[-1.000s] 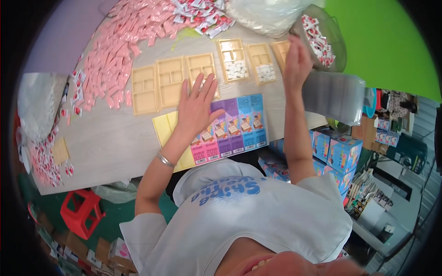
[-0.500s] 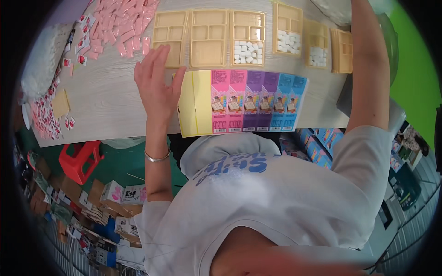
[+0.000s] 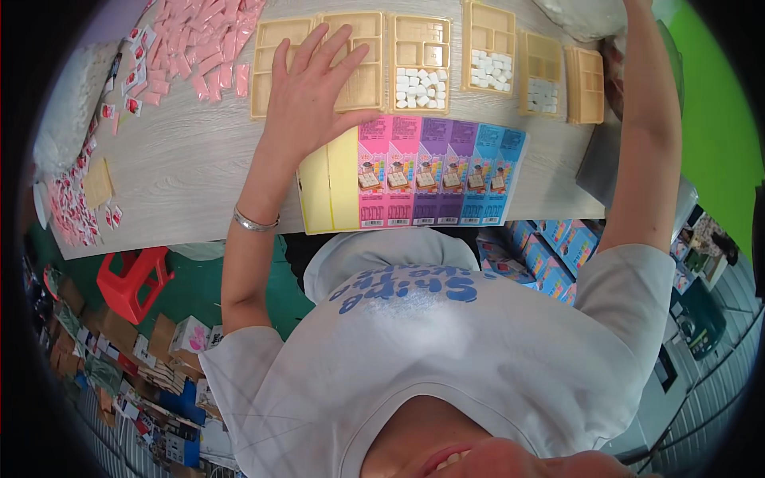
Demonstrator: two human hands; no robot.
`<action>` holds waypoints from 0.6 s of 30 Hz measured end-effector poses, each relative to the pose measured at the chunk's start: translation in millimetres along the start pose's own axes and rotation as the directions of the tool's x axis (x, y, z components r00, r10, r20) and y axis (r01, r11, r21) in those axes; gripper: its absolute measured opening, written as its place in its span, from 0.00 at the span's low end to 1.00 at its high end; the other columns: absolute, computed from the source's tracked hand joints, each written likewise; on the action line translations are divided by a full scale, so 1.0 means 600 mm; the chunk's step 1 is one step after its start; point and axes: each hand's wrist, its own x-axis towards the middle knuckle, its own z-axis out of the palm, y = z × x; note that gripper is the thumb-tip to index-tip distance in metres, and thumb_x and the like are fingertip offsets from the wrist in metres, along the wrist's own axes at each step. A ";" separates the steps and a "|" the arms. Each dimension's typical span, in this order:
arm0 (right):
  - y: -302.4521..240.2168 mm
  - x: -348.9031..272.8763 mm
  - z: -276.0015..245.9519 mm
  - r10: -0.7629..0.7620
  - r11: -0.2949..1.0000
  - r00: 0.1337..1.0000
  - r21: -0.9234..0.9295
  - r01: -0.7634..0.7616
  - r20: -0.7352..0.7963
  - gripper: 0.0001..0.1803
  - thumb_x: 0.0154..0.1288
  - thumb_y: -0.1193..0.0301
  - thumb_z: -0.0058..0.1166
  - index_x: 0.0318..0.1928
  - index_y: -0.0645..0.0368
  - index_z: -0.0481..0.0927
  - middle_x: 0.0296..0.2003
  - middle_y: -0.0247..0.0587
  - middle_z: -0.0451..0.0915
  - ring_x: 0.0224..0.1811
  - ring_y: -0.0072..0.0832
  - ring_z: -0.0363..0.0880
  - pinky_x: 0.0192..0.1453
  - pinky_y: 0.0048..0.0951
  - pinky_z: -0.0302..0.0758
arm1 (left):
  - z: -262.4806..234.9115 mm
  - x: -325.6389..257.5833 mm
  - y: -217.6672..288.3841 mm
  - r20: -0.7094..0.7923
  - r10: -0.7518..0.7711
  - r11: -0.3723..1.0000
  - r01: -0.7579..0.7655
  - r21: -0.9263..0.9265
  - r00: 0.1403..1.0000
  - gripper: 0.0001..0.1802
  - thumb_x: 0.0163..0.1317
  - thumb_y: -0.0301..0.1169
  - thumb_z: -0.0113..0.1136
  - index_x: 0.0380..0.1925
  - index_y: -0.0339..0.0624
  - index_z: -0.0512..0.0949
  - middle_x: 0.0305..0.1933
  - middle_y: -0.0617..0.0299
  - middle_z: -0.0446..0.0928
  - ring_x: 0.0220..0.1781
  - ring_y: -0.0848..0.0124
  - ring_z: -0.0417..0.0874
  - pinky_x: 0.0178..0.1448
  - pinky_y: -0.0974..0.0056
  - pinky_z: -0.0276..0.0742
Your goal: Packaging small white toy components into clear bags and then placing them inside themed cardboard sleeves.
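Observation:
My left hand [image 3: 315, 95], fingers spread, lies over two tan compartment trays, the left tray [image 3: 265, 80] and the one beside it [image 3: 368, 80]. No held item shows in it; contact with the trays cannot be made out. Further right, a tray [image 3: 421, 56] holds white marshmallow-like pieces [image 3: 421, 89] in its near compartment. Another such tray [image 3: 488, 40] and a smaller one [image 3: 543, 68] also carry white pieces. My right forearm [image 3: 649, 119] stretches past the far right edge, its hand out of the picture. Printed pink, purple and blue card strips [image 3: 430, 171] lie before the trays, beside yellow strips [image 3: 343, 195].
Pink packets [image 3: 215, 40] are heaped far left, with small red-and-white sachets [image 3: 76, 203] nearer. Tan trays [image 3: 586, 88] are stacked at the right, close to a clear plastic bag [image 3: 586, 16]. A red stool [image 3: 131, 287] stands below the table's left side.
My left hand has moved right and away from me, from the leftmost tray's near edge to over two trays. My right arm still reaches far right.

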 end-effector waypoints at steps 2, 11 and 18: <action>0.026 -0.001 -0.012 0.183 0.902 0.980 0.411 -0.136 -0.078 0.17 0.73 0.59 0.58 0.36 0.62 0.83 0.31 0.47 0.86 0.33 0.38 0.87 0.36 0.45 0.82 | 0.000 0.001 0.010 -0.013 -0.022 1.000 0.021 -0.021 1.000 0.52 0.49 0.69 0.70 0.72 0.55 0.72 0.78 0.63 0.67 0.82 0.56 0.60 0.81 0.35 0.48; -0.252 -0.335 -0.137 -0.183 -0.857 0.882 0.370 -0.360 0.435 0.10 0.84 0.57 0.46 0.47 0.47 0.76 0.24 0.29 0.76 0.23 0.19 0.69 0.18 0.18 0.60 | 0.003 -0.008 -0.025 -0.067 0.045 0.993 -0.052 -0.103 0.997 0.50 0.49 0.64 0.72 0.71 0.58 0.72 0.73 0.62 0.72 0.77 0.56 0.66 0.80 0.34 0.50; -0.495 -0.500 -0.131 -0.070 -0.631 0.903 0.683 -0.368 0.423 0.10 0.78 0.64 0.56 0.43 0.58 0.80 0.25 0.31 0.77 0.26 0.20 0.75 0.25 0.23 0.68 | 0.014 -0.024 -0.019 -0.126 -0.033 0.996 0.022 -0.083 0.991 0.53 0.45 0.63 0.76 0.69 0.51 0.73 0.71 0.63 0.73 0.76 0.60 0.68 0.81 0.37 0.49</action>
